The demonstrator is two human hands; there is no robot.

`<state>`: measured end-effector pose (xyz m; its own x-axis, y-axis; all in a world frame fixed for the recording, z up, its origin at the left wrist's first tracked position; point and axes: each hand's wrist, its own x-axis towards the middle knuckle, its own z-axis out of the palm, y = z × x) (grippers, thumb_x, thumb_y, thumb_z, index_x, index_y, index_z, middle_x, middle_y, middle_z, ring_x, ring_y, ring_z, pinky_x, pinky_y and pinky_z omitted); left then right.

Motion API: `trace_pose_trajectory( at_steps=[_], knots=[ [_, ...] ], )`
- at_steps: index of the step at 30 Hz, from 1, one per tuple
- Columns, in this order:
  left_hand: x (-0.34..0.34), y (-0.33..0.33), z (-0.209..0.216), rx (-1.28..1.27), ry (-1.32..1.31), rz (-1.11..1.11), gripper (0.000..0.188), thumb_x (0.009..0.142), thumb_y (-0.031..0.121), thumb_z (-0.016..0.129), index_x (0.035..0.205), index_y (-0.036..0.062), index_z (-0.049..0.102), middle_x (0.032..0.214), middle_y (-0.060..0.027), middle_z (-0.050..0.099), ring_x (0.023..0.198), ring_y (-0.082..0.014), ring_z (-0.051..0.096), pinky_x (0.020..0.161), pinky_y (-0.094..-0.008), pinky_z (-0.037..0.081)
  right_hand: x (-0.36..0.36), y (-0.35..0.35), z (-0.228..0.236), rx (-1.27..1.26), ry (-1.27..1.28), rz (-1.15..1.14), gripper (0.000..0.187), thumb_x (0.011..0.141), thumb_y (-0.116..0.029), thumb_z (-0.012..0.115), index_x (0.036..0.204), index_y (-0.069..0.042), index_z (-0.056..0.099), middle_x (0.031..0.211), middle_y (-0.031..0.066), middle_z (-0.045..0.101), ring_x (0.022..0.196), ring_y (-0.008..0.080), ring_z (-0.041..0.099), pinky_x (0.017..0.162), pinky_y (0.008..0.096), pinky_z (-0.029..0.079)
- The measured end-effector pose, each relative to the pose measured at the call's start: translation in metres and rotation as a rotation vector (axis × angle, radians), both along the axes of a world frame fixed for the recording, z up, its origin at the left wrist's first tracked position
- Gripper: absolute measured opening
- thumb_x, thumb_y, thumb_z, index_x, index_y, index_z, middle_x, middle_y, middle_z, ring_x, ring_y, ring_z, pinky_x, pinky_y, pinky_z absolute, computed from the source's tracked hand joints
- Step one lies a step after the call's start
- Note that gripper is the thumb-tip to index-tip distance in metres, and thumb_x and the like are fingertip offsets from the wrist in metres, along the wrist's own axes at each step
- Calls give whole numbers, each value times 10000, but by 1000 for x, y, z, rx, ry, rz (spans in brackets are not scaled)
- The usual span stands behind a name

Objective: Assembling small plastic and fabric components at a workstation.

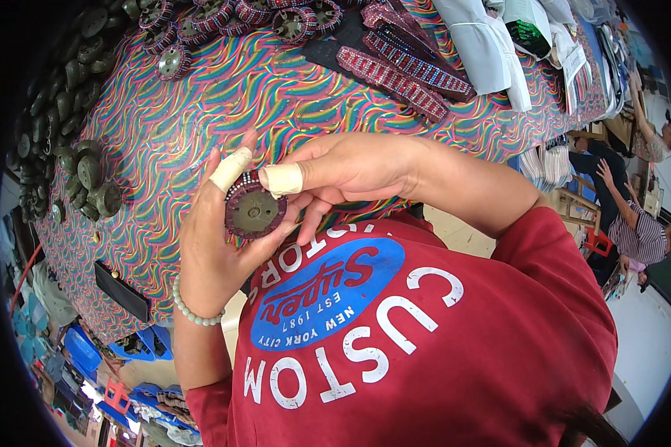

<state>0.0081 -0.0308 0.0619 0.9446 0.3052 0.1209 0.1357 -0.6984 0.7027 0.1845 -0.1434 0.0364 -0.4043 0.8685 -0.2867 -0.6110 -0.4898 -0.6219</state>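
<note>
A round olive-grey disc (253, 213) with a small central hole is between my hands, its edge wrapped in a dark red band (236, 195) studded with shiny stones. My left hand (210, 237) grips it from the left side, fingers behind and thumb along the lower edge. Pale tape covers one of its fingers, and a bead bracelet (194, 316) circles the wrist. At the upper right edge of the disc, the taped thumb of my right hand (343, 170) presses on the band. The right fingers curl below, partly hidden.
Plain dark discs (89, 171) are heaped at the left. Finished studded discs (294, 24) and studded strips (395, 78) lie at the far side, beside white-wrapped bundles (477, 45). A black phone (122, 290) rests near the left table edge. Other people (641, 231) are at the right.
</note>
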Motion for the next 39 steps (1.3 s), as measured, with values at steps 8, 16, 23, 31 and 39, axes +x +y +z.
trace_pose_trajectory(
  at_steps=[8,16,23,31,39],
  knots=[
    [8,-14,-6,128,-45,95,693,683,121,791,1249,-1,409,1245,-179,552,1107,-336,569,1034,-480,373,-4,-3,4,133,-402,-100,511,976,-450,376,1121,0,570,959,93,645,816,175,634,659,294,529],
    [3,-17,-22,160,-57,152,701,662,62,766,1260,-18,408,1301,-191,511,1177,-348,517,1051,-453,347,-10,1,-3,352,-919,-86,374,977,-342,418,991,27,479,846,203,586,815,319,611,674,408,454],
    [44,17,-32,264,-114,118,794,652,237,823,1291,21,404,1449,-249,294,1345,-418,273,1094,-483,244,16,-83,-18,252,-1238,-748,408,956,-203,470,1323,-30,429,1070,145,627,999,231,612,871,332,464],
    [127,72,-4,467,-484,85,464,807,84,687,1223,-14,504,1337,-211,472,1283,-348,407,1058,-399,317,-4,-169,-20,-100,-1576,-1095,296,938,-155,497,1205,-41,552,999,109,612,914,192,595,795,309,473],
    [128,-19,-58,280,-283,-282,444,821,108,654,1230,17,507,1346,-189,461,1220,-381,449,1062,-472,312,68,-109,-2,223,-2068,-1005,472,843,-214,619,1259,-29,493,1143,159,575,1053,328,540,930,412,409]
  ],
)
